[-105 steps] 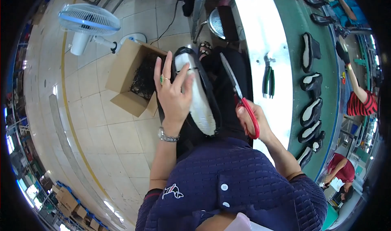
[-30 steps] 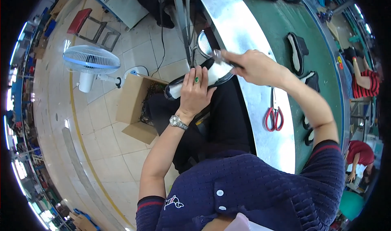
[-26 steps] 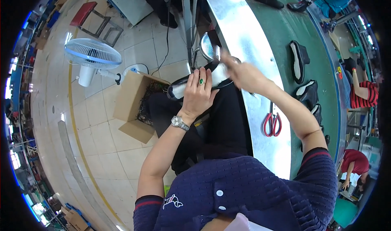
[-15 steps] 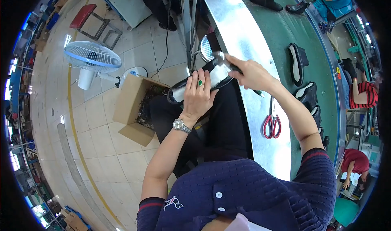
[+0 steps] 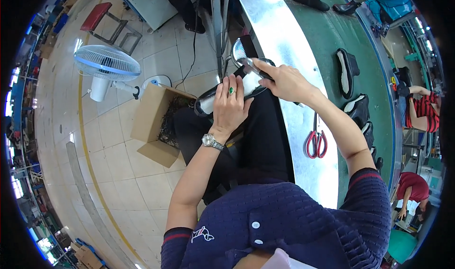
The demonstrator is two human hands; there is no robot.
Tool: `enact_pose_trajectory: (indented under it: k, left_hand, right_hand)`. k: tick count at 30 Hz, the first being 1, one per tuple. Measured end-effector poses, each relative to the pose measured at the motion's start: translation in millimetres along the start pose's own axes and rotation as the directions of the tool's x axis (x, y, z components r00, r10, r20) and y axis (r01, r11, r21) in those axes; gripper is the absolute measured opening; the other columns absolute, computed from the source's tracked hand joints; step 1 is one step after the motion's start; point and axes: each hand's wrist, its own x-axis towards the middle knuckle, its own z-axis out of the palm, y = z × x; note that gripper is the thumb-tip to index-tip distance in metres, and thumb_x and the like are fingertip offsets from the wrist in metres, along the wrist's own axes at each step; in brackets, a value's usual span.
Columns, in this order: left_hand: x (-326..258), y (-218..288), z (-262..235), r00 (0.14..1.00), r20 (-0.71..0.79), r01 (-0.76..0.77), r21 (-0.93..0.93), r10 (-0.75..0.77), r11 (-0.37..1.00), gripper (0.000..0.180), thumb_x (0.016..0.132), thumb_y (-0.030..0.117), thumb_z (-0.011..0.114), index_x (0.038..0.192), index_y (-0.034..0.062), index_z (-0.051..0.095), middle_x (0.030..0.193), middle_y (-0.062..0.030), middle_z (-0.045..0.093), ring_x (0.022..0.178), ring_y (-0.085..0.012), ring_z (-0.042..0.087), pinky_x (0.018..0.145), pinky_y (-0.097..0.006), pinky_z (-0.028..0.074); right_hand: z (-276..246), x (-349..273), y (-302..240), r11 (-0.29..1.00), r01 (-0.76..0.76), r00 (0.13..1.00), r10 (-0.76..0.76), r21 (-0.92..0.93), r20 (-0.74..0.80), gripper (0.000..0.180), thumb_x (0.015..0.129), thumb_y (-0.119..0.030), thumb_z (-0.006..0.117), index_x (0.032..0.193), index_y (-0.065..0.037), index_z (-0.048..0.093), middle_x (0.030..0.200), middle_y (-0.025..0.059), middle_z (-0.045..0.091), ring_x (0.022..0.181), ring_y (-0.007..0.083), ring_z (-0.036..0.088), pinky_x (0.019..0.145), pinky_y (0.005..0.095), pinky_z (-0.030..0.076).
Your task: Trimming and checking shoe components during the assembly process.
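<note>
Item: one black shoe, white underside facing up, held over the person's lap, long axis running from 8 o'clock to 2 o'clock (12 being straight ahead of the person).

Left hand: holding the shoe, fingers side by side across the white underside, thumb toward the near edge; green-stoned ring, metal wristwatch.

Right hand: closed round a metal-headed tool, its head at the shoe's 2 o'clock end; whether it touches cannot be told.

Surroundings, by bearing from the shoe:
- 1 to 4 o'clock: curved metal worktop.
- 4 o'clock: red-handled scissors, lying on the worktop, handles toward the person.
- About 3 o'clock: black shoes with white undersides, in a row on a green surface beyond the worktop.
- Between 8 and 9 o'clock: cardboard box, flaps spread, dark stringy scraps inside.
- Between 9 and 10 o'clock: white-and-blue fan.
- 10 o'clock: red-seated stool.
</note>
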Motion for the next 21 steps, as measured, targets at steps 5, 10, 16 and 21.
enact_pose_trajectory:
  k: [5, 10, 16, 21]
  left_hand:
    - [2, 4, 0, 1.000, -0.023, 0.001, 0.009, -0.001, 1.000, 0.066, 0.080, 0.030, 0.070, 0.128, -0.0111, 0.049, 0.125, -0.0270, 0.053, 0.119, -0.0395, 0.049, 0.104, -0.046, 0.037]
    - [3, 3, 1, 0.997, -0.011, 0.078, -0.064, -0.079, 0.995, 0.059, 0.080, 0.028, 0.070, 0.121, -0.0100, 0.052, 0.121, -0.0245, 0.053, 0.120, -0.0398, 0.048, 0.104, -0.045, 0.038]
    - [1, 1, -1, 0.995, -0.010, 0.094, -0.128, -0.096, 0.987, 0.058, 0.078, 0.025, 0.073, 0.119, -0.0083, 0.052, 0.119, -0.0218, 0.053, 0.120, -0.0401, 0.048, 0.102, -0.046, 0.039]
    - [19, 8, -26, 0.969, 0.127, 0.235, -0.196, -0.213, 0.952, 0.053, 0.076, 0.023, 0.074, 0.116, -0.0068, 0.054, 0.119, -0.0205, 0.054, 0.115, -0.0384, 0.051, 0.098, -0.043, 0.042]
  right_hand:
    - [18, 2, 2, 0.997, -0.004, 0.984, 0.018, 0.081, -0.175, 0.057, 0.092, -0.021, 0.059, 0.144, -0.013, 0.036, 0.071, 0.0215, 0.064, 0.068, 0.0405, 0.063, 0.065, 0.0488, 0.047]
    - [3, -4, -23, 0.999, -0.002, 0.991, 0.007, 0.039, -0.135, 0.051, 0.091, -0.018, 0.056, 0.139, -0.013, 0.038, 0.077, 0.0231, 0.066, 0.074, 0.0422, 0.066, 0.069, 0.0510, 0.050]
    - [10, -4, -24, 0.987, 0.047, 0.999, -0.049, -0.154, -0.008, 0.057, 0.091, -0.018, 0.056, 0.143, -0.015, 0.033, 0.069, 0.0212, 0.065, 0.069, 0.0413, 0.066, 0.062, 0.0498, 0.050]
    - [34, -5, -17, 0.993, -0.008, 0.993, -0.005, -0.115, -0.114, 0.057, 0.092, -0.018, 0.055, 0.144, -0.014, 0.031, 0.068, 0.0210, 0.065, 0.068, 0.0405, 0.066, 0.062, 0.0498, 0.051]
